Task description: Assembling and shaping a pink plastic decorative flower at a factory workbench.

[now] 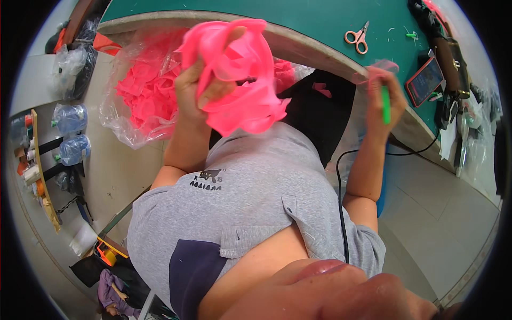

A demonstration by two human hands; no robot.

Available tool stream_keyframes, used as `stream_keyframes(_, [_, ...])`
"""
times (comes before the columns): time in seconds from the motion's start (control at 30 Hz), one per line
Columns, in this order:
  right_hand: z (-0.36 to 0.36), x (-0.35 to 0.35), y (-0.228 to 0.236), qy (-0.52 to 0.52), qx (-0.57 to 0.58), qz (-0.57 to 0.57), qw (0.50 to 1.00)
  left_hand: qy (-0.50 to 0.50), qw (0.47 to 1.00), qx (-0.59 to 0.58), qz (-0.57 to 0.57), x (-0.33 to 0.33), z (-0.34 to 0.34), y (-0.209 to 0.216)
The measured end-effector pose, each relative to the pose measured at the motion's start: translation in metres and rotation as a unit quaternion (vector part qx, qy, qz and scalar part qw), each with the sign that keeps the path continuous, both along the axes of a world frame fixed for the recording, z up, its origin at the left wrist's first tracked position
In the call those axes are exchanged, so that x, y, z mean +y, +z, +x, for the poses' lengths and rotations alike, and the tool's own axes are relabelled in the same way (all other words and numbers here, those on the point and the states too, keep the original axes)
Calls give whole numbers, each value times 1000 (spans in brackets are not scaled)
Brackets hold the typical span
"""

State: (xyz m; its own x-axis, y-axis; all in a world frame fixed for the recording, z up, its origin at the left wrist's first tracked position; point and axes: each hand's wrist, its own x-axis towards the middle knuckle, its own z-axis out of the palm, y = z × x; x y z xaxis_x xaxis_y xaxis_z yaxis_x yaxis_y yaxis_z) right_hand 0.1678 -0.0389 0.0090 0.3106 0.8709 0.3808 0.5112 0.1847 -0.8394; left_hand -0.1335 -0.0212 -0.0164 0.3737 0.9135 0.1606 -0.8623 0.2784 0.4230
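My left hand [194, 88] is raised near the table edge, its fingers closed round a bright pink, soft-looking moulded piece [250, 58] with curved bands and ragged edges. Whether this is one piece or several together I cannot tell. Over at the right, my right hand [389, 96] grips a slim tool with a green handle [386, 109]; its tip is hidden. A thin, blurred pink strip [385, 66] shows at the fingertips of that hand. The two hands are well apart.
A clear plastic bag [122, 125] full of pink pieces stands left of my lap. On the green table [309, 32] lie pink-handled scissors [358, 40], a phone [425, 81] and small scraps. A black cable [339, 176] hangs by my right arm. Another person [109, 290] is at lower left.
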Motion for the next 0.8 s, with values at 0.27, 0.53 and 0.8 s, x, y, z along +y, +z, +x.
stream_keyframes(0.27, [-16, 2, 4, 259, -159, -113, 946, 3, 999, -29, 27, 3, -8, 0])
stream_keyframes(0.53, [-38, 28, -18, 244, -211, -33, 946, -6, 996, 71, 44, 7, 17, 7])
stream_keyframes(0.8, [-40, 38, -10, 202, -104, -41, 973, -111, 989, 6, -98, 10, 22, -10])
